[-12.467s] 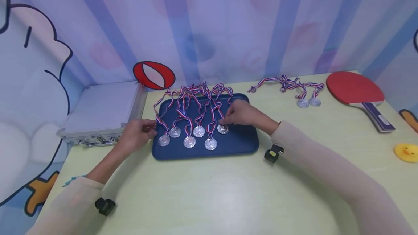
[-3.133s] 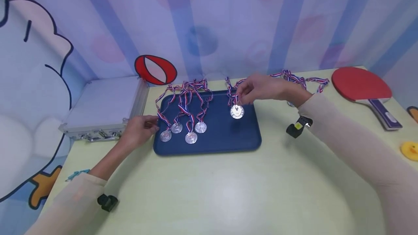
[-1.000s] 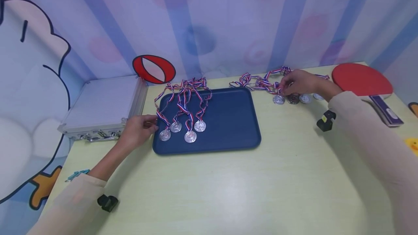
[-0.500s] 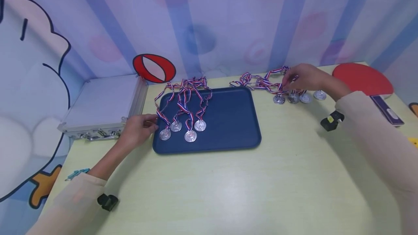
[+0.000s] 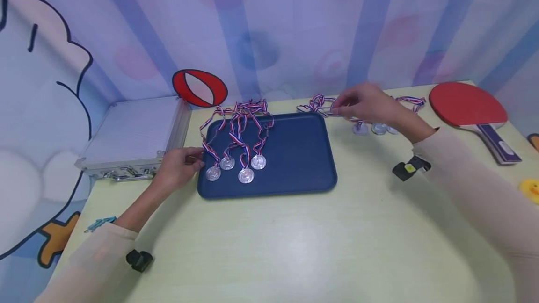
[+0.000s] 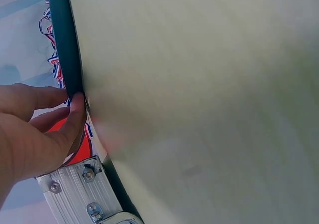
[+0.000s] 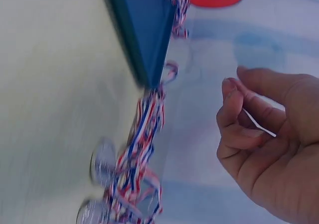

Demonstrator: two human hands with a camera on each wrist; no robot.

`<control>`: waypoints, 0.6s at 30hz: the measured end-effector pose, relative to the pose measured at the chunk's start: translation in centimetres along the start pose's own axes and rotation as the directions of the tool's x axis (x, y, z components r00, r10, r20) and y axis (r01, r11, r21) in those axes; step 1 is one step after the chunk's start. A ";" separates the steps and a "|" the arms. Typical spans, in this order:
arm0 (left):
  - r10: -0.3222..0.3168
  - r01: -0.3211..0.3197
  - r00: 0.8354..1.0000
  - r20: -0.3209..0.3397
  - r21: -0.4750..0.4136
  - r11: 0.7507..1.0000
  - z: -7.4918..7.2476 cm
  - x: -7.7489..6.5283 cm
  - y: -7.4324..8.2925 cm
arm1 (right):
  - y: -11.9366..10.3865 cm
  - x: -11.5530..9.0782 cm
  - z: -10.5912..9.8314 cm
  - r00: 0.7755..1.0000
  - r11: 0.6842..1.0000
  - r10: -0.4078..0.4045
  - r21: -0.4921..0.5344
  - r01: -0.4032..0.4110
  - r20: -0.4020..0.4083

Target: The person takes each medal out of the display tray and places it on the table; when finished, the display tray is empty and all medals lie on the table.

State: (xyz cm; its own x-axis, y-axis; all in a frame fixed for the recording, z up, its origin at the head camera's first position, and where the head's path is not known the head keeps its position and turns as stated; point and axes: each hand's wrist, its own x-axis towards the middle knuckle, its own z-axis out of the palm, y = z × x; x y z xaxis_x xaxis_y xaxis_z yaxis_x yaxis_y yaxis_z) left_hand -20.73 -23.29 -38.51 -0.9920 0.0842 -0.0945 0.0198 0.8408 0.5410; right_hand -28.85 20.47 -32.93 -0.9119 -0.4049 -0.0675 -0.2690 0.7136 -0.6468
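Note:
In the head view my left hand (image 5: 178, 169) is at the left end of a dark blue tray (image 5: 294, 162); the left wrist view has its thumb and fingers pinching the tray's edge (image 6: 70, 50). Several silver medals (image 5: 246, 175) lie on the tray, their red, white and blue ribbons (image 5: 237, 125) bunched over its back rim. My right hand (image 5: 368, 104) hovers above the table to the right of the tray, fingers loosely bent with nothing between them. Below and behind it lie more silver medals (image 5: 379, 128) in a row, with tangled ribbons (image 7: 144, 129), partly hidden by the hand.
A silver case (image 5: 130, 134) stands left of the tray. A red table tennis bat (image 5: 467, 104) lies at the right back, with a yellow duck (image 5: 531, 190) nearer the front. Something small and turquoise (image 5: 101, 223) is beside the left forearm. A patterned curtain (image 5: 290, 36) backs the table.
Two medals have gone from the tray's right side to the row on the table at right. My right hand has let go there and moved back left. The left hand has stayed at the tray.

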 end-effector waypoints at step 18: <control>-0.009 0.009 1.000 0.012 -0.003 1.000 0.0 0.2 0.1 | -7.6 4.0 11.0 0.951 0.994 -0.090 -0.031 0.104 0.296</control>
State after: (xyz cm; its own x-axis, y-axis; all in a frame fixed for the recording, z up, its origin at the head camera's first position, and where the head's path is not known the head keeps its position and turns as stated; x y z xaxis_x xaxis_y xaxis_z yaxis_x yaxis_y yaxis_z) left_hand -20.95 -23.22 -38.49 -0.9906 0.0829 -0.1089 0.0106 0.8400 0.5425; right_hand -27.08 7.16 -36.64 -0.7513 -0.6185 -0.2305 -0.3720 0.6852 -0.6262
